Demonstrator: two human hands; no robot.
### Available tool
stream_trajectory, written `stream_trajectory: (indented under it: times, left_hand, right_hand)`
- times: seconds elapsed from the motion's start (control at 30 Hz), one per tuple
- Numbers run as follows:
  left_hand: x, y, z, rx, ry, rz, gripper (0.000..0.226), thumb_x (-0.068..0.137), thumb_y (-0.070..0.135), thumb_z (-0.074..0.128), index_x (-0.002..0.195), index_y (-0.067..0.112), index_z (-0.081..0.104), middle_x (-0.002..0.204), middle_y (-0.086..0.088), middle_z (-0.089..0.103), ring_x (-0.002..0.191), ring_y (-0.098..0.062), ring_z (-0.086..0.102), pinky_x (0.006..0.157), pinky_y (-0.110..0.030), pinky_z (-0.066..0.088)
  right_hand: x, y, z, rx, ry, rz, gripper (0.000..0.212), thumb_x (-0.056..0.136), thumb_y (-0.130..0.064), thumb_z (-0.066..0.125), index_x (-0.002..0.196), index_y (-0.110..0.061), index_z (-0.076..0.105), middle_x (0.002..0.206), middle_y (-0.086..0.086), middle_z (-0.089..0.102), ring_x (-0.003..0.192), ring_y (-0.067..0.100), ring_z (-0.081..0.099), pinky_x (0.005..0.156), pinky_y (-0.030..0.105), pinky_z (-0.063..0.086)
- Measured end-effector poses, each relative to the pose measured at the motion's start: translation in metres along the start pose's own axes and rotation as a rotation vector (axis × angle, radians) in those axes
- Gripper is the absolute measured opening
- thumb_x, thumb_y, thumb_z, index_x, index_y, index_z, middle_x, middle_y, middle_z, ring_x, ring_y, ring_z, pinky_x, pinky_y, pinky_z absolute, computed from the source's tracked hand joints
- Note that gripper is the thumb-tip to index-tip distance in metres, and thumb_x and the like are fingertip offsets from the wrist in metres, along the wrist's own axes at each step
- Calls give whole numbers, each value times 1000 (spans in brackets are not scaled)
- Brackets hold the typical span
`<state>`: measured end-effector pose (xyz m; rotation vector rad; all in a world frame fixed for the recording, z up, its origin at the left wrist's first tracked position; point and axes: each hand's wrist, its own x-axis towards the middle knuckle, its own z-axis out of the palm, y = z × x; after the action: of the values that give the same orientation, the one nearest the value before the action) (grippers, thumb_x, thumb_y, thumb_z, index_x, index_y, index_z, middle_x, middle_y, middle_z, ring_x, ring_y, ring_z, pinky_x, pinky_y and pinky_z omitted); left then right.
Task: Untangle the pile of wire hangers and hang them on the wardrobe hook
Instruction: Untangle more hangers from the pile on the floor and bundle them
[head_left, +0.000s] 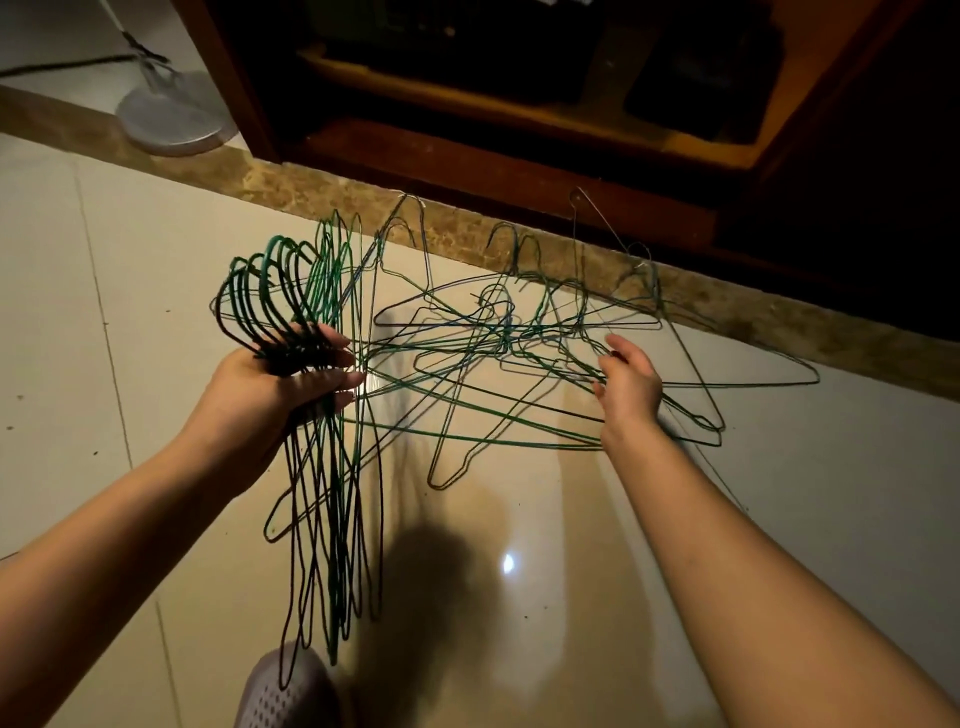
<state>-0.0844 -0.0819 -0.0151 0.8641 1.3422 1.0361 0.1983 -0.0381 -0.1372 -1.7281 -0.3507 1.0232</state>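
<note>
Looking down from head height at a pale tiled floor (545, 545) in front of an open wooden wardrobe (493, 161). The left hand (280, 379) is raised at the left, its fingers wrapped tightly around the necks of a bundle of hangers (270, 291). These green and dark wire hangers are already gathered, with their hooks fanning up and to the far left and their bodies hanging down toward the near edge. A tangled pile (498, 338) of more wire hangers lies on the floor between the two hands, spreading left to right along the wardrobe's base, with most long bars running across the view. The right hand (631, 387) is at the pile's right side, thumb up and fingers curled against the wires. Whether it actually has hold of one cannot be made out. It is the free hand and is nearer the pile, so the next hanger would likely be drawn toward the right and near, away from the knot at the centre. No wardrobe hook is in view.
</note>
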Motion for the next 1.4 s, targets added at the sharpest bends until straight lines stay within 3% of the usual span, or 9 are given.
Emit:
stream_trajectory:
  times: [0.07,0.27,0.43,0.53,0.67,0.83,0.97,1.17,1.4]
  left_hand:
    - [1,-1,1,1,13,-5,27,77,-11,58,89,13,60,91,-5,63,69,-9,69,61,-18,55]
    - [0,-8,4,-23,30,-37,24,86,-10,49,91,11,60,88,-5,62,73,-13,68,64,-20,56]
    - [-2,-14,-1,-18,1,-73,20,86,-3,51,90,13,62,89,-6,64,80,-20,67,70,-24,58]
    - [-3,-15,-6,-20,-7,-86,17,85,2,53,91,14,62,87,-5,65,77,-18,69,70,-25,58]
    - [-3,-15,-10,-20,15,-95,16,88,2,51,93,13,61,91,-6,63,81,-20,67,70,-24,58]
    - [-5,-13,-11,-37,32,-96,15,88,3,51,94,12,61,94,-7,63,85,-21,65,74,-26,57]
    - [-5,-11,-11,-47,36,-90,15,87,3,52,93,13,62,91,-6,64,82,-19,66,73,-26,57]
    - [-6,-11,-3,-64,41,-87,17,89,0,49,91,12,61,86,-6,65,70,-12,69,66,-22,57]
    - [-6,-8,11,-72,63,-78,15,90,1,49,91,11,61,88,-6,63,73,-15,67,65,-22,57]
  right_hand:
    - [1,4,3,-104,-9,27,30,87,-4,51,110,-19,63,105,-1,59,97,17,52,89,33,45]
    - [-21,42,20,-190,-179,193,45,89,-6,47,132,-18,48,125,8,53,83,14,46,64,21,35]
    - [-32,34,43,-134,-259,247,49,95,-4,40,142,-19,37,143,16,41,130,34,41,98,38,44]
    - [-30,30,49,-55,-181,261,36,94,-7,47,128,-17,48,123,14,55,104,25,55,67,23,42]
    - [-29,24,54,65,-79,243,20,89,-17,60,102,-14,45,83,2,57,73,12,52,66,26,44]
    - [-32,0,53,58,-47,48,18,90,-36,58,98,-22,50,63,-1,57,52,10,53,51,24,42]
    - [-25,-13,44,-232,6,-151,28,91,-50,48,80,-25,56,60,-5,58,57,13,57,62,31,44]
    - [-25,-21,31,-394,73,-346,34,97,-38,40,71,-22,56,68,0,61,69,21,60,69,39,50]
    - [-40,-36,14,-424,84,-695,38,98,-29,42,76,-4,60,66,10,60,66,30,57,56,38,43]
